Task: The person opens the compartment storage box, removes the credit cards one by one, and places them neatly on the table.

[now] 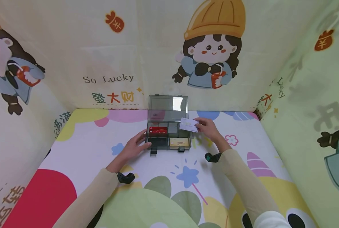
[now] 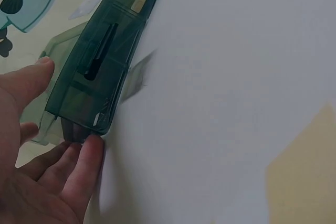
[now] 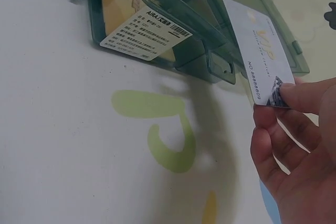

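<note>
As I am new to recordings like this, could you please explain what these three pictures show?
There is no machine here, only a person's bare left hand and right hand. The wide picture comes from a camera worn on the head; the other two come from cameras on the left and right wrists. On the patterned surface sits a tinted, see-through box, its lid raised. Its compartments hold, among other things, a red card and something yellowish. The left hand touches the box's left end, while the right pinches a pale VIP card near its right end.
</note>
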Demonstrator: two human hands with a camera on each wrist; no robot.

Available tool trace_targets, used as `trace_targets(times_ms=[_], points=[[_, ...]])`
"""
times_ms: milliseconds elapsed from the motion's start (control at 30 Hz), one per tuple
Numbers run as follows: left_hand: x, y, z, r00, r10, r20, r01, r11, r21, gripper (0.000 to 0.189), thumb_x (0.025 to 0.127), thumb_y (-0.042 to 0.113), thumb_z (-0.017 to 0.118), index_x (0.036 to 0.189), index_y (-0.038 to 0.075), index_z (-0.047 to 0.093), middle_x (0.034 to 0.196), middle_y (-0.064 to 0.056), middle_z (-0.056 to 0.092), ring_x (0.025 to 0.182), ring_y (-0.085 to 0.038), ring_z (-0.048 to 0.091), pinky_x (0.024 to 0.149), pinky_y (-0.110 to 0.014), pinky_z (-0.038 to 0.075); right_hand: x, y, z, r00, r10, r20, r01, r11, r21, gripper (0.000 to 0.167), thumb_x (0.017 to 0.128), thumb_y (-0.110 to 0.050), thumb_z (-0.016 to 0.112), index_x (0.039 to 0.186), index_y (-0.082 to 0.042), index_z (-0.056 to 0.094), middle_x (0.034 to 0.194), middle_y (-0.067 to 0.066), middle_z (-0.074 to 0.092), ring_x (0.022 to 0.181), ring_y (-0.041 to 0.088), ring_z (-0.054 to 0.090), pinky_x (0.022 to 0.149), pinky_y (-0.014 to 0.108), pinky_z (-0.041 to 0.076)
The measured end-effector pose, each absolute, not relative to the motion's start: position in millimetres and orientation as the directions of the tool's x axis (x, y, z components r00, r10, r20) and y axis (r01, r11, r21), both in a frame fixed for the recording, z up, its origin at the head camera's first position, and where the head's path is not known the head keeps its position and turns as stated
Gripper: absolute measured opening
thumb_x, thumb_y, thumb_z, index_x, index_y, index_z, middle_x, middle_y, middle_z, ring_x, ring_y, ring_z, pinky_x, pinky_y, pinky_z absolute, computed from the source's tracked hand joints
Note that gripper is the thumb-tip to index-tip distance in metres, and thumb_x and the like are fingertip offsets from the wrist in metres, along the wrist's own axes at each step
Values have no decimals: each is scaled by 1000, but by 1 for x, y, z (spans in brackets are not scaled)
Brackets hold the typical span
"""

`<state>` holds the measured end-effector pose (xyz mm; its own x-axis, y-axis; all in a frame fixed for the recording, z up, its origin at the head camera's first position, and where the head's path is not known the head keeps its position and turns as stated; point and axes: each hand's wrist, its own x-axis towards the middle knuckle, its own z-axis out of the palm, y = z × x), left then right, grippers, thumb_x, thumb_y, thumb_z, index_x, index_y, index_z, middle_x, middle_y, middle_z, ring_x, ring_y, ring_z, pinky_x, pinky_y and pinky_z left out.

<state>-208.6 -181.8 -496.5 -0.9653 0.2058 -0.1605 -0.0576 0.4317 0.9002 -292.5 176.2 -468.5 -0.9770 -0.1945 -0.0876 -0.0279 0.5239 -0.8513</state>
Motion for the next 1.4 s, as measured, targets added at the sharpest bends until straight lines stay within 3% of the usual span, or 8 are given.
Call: trace_targets(times_ms=[167,433,700,967,1400], points=[[-208,-181,-496,-965,203,-164,-58,446,893,76,92,28,67,154,31,24,154,-14,38,142,-30,38,111,-49,40,-292,179,-469,-977,-191,-89,-26,531,-847,32,100,-14,51,131,-12,61,117,15,59,103,28,53,81,28,47],[-207,-180,-495,-966,193,-173,-66,462,884,76,92,30,67,154,30,24,154,-14,38,143,-31,37,112,-48,39,-291,182,-466,-979,-174,-106,-2,528,-849,34,100,-12,50,133,-12,60,126,15,58,102,28,54,79,24,50],[-208,-181,-497,-965,206,-163,-50,465,884,77,92,29,66,155,26,23,154,-17,37,142,-33,36,112,-48,38,-290,189,-467,-981,-154,-118,15,545,-838,33,101,-13,51,132,-13,60,132,14,57,106,29,53,84,28,49],[-207,-179,-495,-964,195,-180,-72,459,886,76,92,29,67,154,31,24,156,-12,35,143,-29,35,112,-48,39,-291,194,-470,-986,-116,-124,34,582,-813,35,101,-15,49,135,-13,58,131,15,56,109,30,49,89,33,46],[-206,-179,-496,-966,204,-157,-52,443,895,76,92,28,67,154,29,24,155,-14,36,143,-30,36,112,-47,39,-292,203,-473,-986,-61,-154,92,575,-813,35,101,-15,50,135,-12,57,120,16,57,96,26,52,74,25,45]])
